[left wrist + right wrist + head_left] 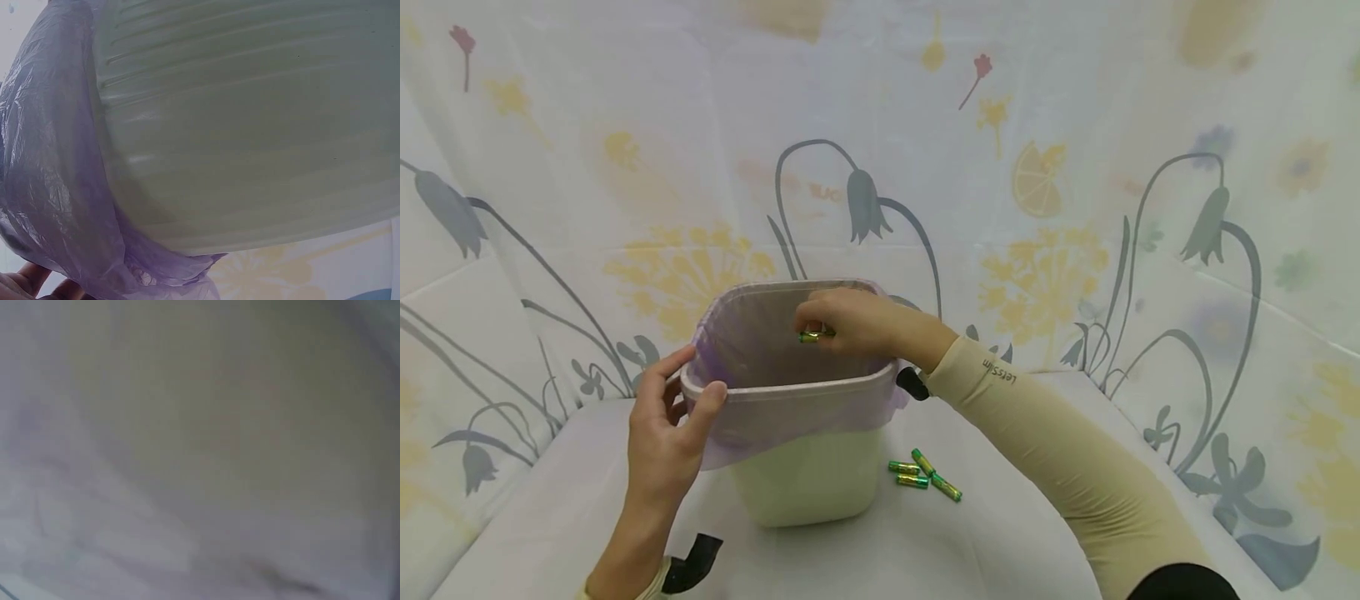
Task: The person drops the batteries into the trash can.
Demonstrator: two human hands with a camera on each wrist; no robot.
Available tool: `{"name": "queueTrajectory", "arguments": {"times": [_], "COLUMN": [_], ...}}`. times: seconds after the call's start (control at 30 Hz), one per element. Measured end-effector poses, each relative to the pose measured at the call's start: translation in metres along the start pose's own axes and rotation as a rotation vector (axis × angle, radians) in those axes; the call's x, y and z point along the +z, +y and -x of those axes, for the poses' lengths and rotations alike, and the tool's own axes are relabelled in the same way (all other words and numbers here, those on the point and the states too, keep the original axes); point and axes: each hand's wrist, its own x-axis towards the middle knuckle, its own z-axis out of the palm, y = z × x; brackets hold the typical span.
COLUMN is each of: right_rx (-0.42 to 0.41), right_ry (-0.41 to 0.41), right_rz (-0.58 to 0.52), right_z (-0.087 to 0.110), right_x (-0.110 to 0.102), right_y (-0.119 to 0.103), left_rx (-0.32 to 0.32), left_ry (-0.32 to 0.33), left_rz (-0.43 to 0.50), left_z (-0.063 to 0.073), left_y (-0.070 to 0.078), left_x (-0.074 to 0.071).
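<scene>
Battery pinched at right hand fingertips — over bin.

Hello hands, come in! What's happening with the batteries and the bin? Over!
Left hand grips bin rim. Right hand pinches a battery over the open bin. Four batteries lie on table. Nothing blocking.

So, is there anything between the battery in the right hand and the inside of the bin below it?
Nothing visible. The right hand pinches the battery over the open mouth of the bin; only the purple liner lies beneath. The left hand grips the near rim, off to the side.
</scene>
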Motion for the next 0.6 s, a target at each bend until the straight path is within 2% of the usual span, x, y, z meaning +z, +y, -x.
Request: {"name": "queueTrajectory", "arguments": {"times": [0.6], "right_rx": [-0.006], "right_ry": [-0.003], "right_rz": [-0.013], "right_z": [-0.0052], "right_x": [0.0036], "right_y": [-0.0054], "left_rx": [-0.005], "left_ry": [-0.005], "left_rz": [0.002], "left_z": [-0.0001], "left_y": [0.0], "left_x": [-0.0002]}}
